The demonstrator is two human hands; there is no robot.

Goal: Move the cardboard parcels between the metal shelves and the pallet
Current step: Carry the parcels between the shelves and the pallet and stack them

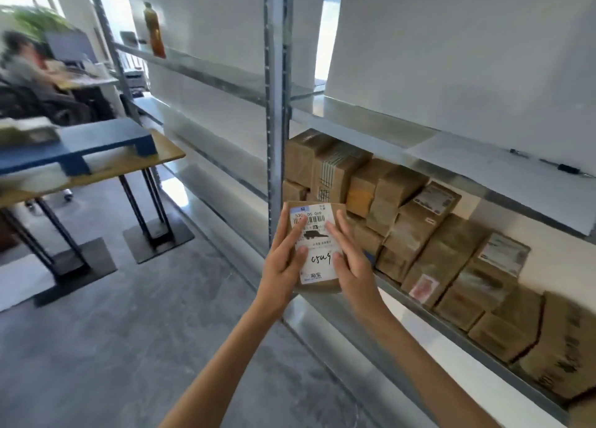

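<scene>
A small cardboard parcel (317,253) with a white shipping label is held up in front of the metal shelves (275,105), just left of the stacked row. My left hand (283,266) grips its left edge, thumb and fingers lying over the label. My right hand (350,259) grips its right edge the same way. Several brown cardboard parcels (429,240) fill the middle shelf, stacked two high and running off to the right. The blue pallet (77,147) lies on a wooden table at the left, with a parcel (25,132) on its far end.
The wooden table (167,151) stands on black metal legs over a grey floor. A bottle (154,30) stands on the upper shelf. A person (29,72) sits at a desk with a monitor at the far left. Open floor lies between table and shelves.
</scene>
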